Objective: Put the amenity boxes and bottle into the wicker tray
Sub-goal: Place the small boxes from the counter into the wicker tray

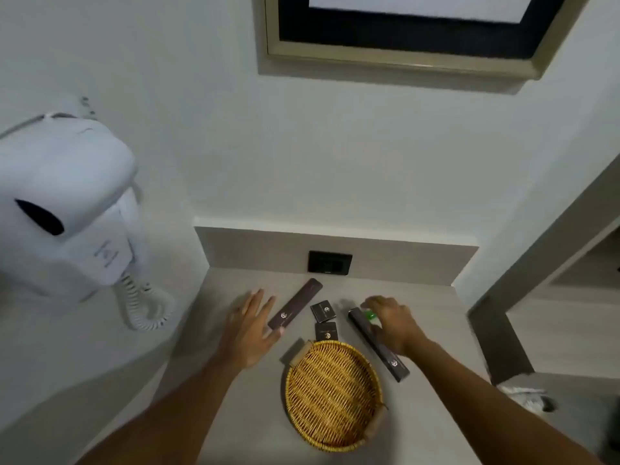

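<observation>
A round wicker tray (pixel 332 396) sits on the grey counter with nothing in it. Beyond it lie dark brown amenity boxes: a long one (pixel 295 303) at the left, two small ones (pixel 322 311) (pixel 326 331) in the middle, and another long one (pixel 377 344) at the right. My left hand (pixel 250 327) hovers flat, fingers spread, its fingertips at the near end of the left long box. My right hand (pixel 394 322) reaches over the right long box, fingers curled around a small green bottle (pixel 370 315) that is mostly hidden.
A white wall-mounted hair dryer (pixel 63 209) with a coiled cord hangs at the left. A black wall socket (pixel 329 262) sits in the backsplash behind the boxes. A framed mirror (pixel 402 31) is above. The counter's right edge drops off beside a doorway.
</observation>
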Tool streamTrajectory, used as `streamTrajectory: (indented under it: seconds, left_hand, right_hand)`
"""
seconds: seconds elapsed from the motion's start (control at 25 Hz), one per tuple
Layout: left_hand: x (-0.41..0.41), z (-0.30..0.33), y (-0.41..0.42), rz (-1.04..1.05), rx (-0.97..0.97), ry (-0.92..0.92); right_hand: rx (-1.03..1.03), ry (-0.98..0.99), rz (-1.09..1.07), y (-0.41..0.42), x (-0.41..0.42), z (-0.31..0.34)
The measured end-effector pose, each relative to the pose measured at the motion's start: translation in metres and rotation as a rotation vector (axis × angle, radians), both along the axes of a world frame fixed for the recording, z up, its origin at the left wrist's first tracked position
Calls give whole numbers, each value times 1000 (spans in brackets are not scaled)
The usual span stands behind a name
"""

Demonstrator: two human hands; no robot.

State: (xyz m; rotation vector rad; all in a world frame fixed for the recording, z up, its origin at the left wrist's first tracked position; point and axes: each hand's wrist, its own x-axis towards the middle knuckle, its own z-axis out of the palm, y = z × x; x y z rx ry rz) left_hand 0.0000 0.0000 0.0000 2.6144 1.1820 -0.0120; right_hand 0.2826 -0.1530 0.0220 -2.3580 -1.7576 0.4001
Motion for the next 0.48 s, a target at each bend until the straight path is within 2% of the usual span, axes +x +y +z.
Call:
streamTrajectory:
  seconds: [0.16,0.32,0.48]
  left_hand:
    - [-33,-88,-16,-42,-60,207]
    - [-33,-130,-36,-76,-94,166]
    - [-33,-145,-39,-69,-147,152]
  right_hand:
    - [-178,-90,281,19,-3,-57]
    - [-188,-164,433,55,2,-85]
    - [-262,-109,493,76,-8,-104]
